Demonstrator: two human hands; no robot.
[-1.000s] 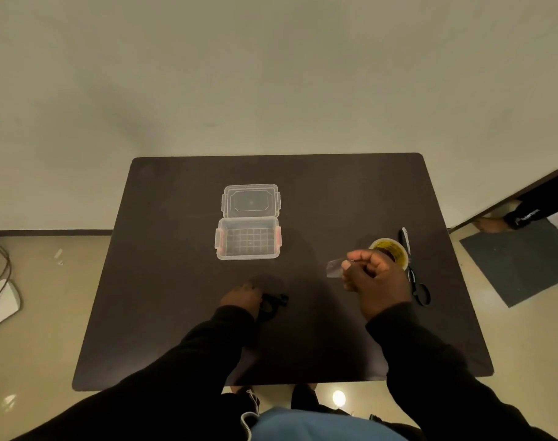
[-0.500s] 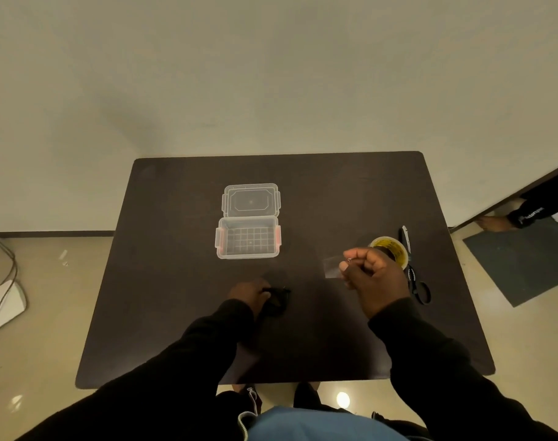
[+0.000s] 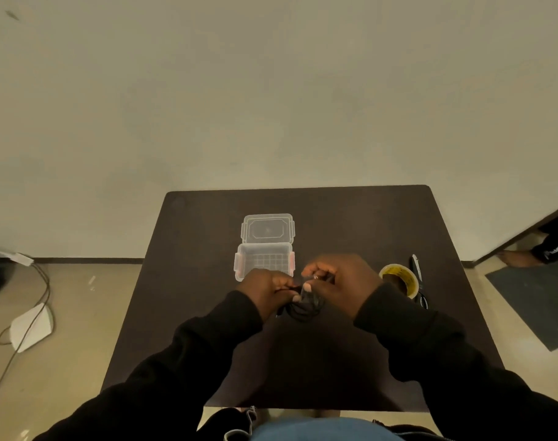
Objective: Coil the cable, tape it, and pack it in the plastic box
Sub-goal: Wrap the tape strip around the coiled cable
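A small black coiled cable (image 3: pixel 303 308) hangs between my two hands just above the dark table (image 3: pixel 350 224). My left hand (image 3: pixel 264 289) grips its left side. My right hand (image 3: pixel 341 281) is closed on its top right, pinching it; the strip of clear tape it carried is too small to make out. The clear plastic box (image 3: pixel 241 265) with pink latches stands open right behind my hands, its lid (image 3: pixel 267 229) flat behind it. A roll of yellowish tape (image 3: pixel 398 278) lies to the right of my right hand.
Black-handled scissors (image 3: pixel 422 300) and a pen (image 3: pixel 416 265) lie beside the tape roll near the table's right side. A white device with a cable (image 3: pixel 32 326) lies on the floor at left. Another person's sleeve and foot (image 3: pixel 526 257) show at the right doorway.
My right hand has moved left from beside the tape roll with the tape strip and joined my left hand on the coil. The coil is lifted and closer to the box.
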